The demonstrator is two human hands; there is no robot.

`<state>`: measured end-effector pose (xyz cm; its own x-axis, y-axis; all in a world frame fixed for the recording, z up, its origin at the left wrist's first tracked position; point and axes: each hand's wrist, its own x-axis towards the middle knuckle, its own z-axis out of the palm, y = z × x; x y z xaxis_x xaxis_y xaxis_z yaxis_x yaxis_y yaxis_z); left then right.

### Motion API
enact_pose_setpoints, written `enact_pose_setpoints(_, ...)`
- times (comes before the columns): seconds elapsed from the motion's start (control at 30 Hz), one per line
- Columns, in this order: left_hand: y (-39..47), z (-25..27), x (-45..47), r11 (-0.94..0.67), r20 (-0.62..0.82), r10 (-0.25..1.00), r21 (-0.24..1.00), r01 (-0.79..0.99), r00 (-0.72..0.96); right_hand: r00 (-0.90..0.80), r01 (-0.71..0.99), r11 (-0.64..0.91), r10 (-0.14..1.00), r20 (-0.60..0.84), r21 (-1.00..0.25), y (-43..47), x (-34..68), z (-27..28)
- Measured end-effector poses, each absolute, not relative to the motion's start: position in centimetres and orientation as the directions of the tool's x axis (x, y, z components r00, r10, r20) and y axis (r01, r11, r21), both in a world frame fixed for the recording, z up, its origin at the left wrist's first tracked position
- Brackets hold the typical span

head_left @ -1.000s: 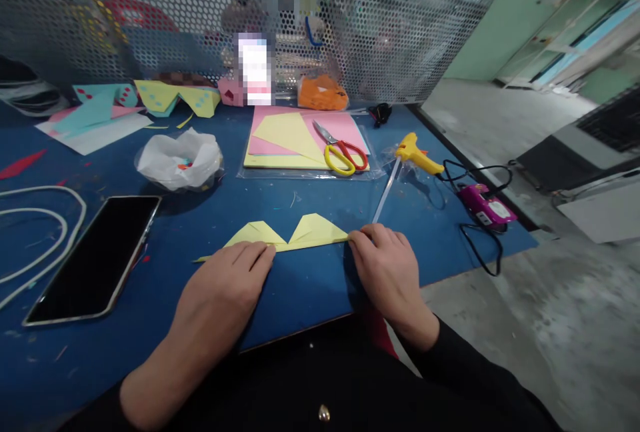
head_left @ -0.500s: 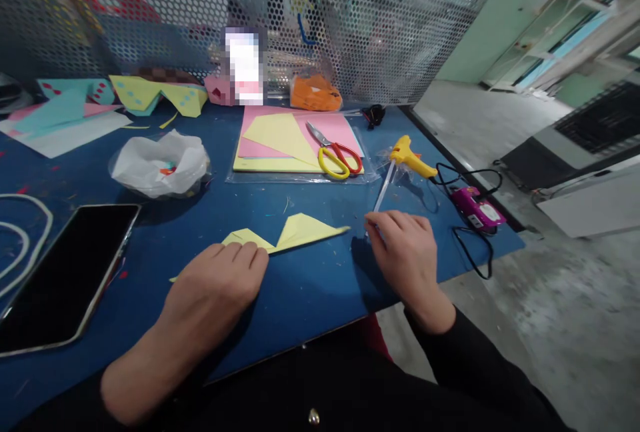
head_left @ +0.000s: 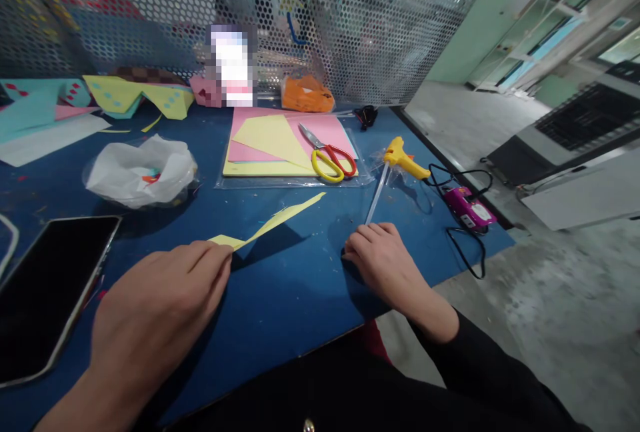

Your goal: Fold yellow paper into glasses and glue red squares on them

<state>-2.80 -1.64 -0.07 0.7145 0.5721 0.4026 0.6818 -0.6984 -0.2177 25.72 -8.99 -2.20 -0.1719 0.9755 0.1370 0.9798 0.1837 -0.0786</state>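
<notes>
My left hand pinches a folded piece of yellow paper near its left part. The paper's free end slants up to the right, seen nearly edge-on, with a shadow on the table under it. My right hand is curled closed over the table at the right. Whether anything is inside its fingers is hidden. Just beyond it lies the clear glue stick that runs from a yellow glue gun. Scissors with yellow and red handles lie on a clear sleeve of coloured paper.
A white-lined bowl with scraps stands at the left, beyond a dark phone. Yellow paper glasses, an orange packet and a blurred-out screen line the mesh panel. A purple power strip with cables sits at the right edge.
My left hand has moved left and nearer to me, tilting the yellow paper so its free end rises. My right hand has shifted slightly left and nearer, its fingers more curled. The view has shifted.
</notes>
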Motion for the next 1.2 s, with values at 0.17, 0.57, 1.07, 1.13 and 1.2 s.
enact_pose_setpoints(0.17,-1.5,-0.3,-3.4,-0.64,0.475,0.628,-0.137,0.756,0.617,-0.123,0.986,0.156,0.924,0.363,-0.063,-7.2,27.4,-0.8)
enact_pose_setpoints(0.57,-1.1,-0.1,-3.8,-0.522,0.711,0.593,-0.016,0.853,0.377,-0.667,0.677,0.637,0.743,0.059,-0.369,-9.0,23.4,-2.1)
enact_pose_setpoints(1.07,-1.0,-0.1,-4.2,-0.533,0.707,0.604,0.016,0.846,0.368,-0.147,0.964,0.187,0.967,0.21,-0.188,-2.4,18.8,-3.2)
enact_pose_setpoints(1.13,-1.1,-0.1,-4.1,-0.547,0.698,0.609,0.026,0.837,0.377,-0.037,0.98,0.092,0.955,0.295,-0.177,-3.0,19.4,-3.0)
enact_pose_setpoints(1.2,-1.1,0.0,-4.0,-0.561,0.699,0.602,0.027,0.827,0.386,-0.239,0.935,0.3,0.927,0.288,-0.191,-4.1,19.7,-2.8)
